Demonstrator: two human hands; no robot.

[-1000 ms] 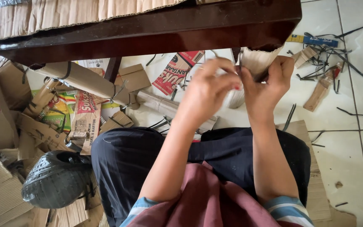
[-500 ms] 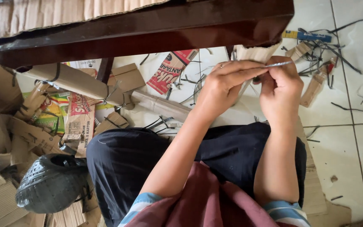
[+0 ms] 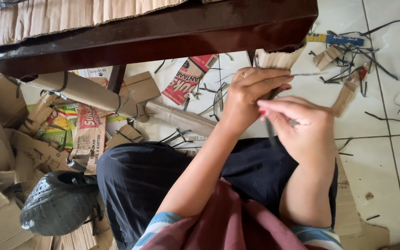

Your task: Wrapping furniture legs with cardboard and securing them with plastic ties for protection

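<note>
- A thin dark strip (image 3: 270, 121) runs nearly straight toward and away from the person, its long axis leaning slightly; its far end is at the left hand (image 3: 248, 95), its near end behind the right hand (image 3: 304, 129).
- The left hand's fingers are pinched together on the strip's far end, just below the ribbed cardboard roll (image 3: 278, 59) under the dark table (image 3: 163, 32) edge.
- The right hand is held palm-down, fingers stretched leftward across the strip, closed on it.
- Both forearms reach forward over the dark-trousered lap (image 3: 163, 171).
</note>
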